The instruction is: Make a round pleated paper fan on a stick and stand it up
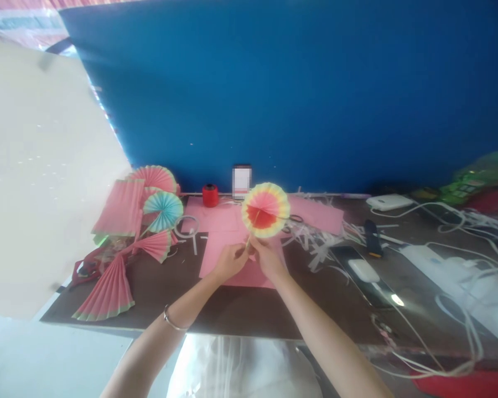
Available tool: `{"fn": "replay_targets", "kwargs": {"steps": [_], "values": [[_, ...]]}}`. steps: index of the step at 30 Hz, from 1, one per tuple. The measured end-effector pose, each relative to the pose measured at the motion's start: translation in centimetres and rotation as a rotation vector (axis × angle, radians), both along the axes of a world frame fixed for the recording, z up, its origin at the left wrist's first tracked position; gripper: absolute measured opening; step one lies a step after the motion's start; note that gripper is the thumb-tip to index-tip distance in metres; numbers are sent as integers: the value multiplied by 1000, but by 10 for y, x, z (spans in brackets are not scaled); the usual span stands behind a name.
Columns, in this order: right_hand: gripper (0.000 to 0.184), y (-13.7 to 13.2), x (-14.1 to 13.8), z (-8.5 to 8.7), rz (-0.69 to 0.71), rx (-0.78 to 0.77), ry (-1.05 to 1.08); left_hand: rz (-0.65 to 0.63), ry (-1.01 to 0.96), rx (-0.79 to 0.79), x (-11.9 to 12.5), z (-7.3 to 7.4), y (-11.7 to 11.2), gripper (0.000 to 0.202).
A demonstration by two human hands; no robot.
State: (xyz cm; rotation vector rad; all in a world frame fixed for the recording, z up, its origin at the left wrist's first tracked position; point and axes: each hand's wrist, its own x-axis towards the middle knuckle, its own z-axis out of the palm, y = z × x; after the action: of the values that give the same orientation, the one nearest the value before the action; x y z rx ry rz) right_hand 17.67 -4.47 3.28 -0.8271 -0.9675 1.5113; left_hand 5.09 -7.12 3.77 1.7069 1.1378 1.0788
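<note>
A round pleated paper fan (266,205), pink and red with a yellow scalloped rim, stands upright above the table on a thin stick. My left hand (233,260) has its fingers closed round the lower end of that stick. Pressed close beside it, my right hand (266,255) also pinches the stick just below the fan. Pink paper sheets (219,257) lie on the table under both hands. Behind the fan, a pair of scissors (294,219) shows only in part.
Pink folded fans (116,290) and a blue pleated fan (163,211) lie at the left. A red thread spool (210,195) stands at the back. Paper strips (315,237), a dark phone (363,276), a white power strip (448,276) and tangled cables occupy the right. A blue panel (282,99) rises behind.
</note>
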Motion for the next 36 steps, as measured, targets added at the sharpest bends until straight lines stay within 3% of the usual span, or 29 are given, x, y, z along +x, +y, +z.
{"fn": "replay_targets", "kwargs": {"steps": [4, 9, 12, 15, 19, 24, 29, 36], "values": [[30, -1, -1, -1, -10, 38, -57, 34, -132, -42, -1, -2, 5, 38], [29, -2, 1, -1, 30, 54, -88, -57, -192, -102, -2, -2, 8, 43], [31, -5, 3, 6, 0, 110, -222, -53, -306, -156, -4, -1, 10, 43], [35, -12, 4, 17, -145, 296, -441, 59, -427, -194, -7, 0, 13, 45], [23, -23, 5, 26, -295, 620, -742, 110, -539, -250, -11, -1, 17, 48], [12, -27, 7, 20, -174, 889, -1013, 120, -585, -247, -14, -1, 19, 47], [19, -22, 8, 11, -83, 940, -1112, 102, -580, -266, -13, 1, 18, 50], [24, -23, 9, 10, -103, 995, -1109, 96, -534, -230, -13, 0, 16, 46]]}}
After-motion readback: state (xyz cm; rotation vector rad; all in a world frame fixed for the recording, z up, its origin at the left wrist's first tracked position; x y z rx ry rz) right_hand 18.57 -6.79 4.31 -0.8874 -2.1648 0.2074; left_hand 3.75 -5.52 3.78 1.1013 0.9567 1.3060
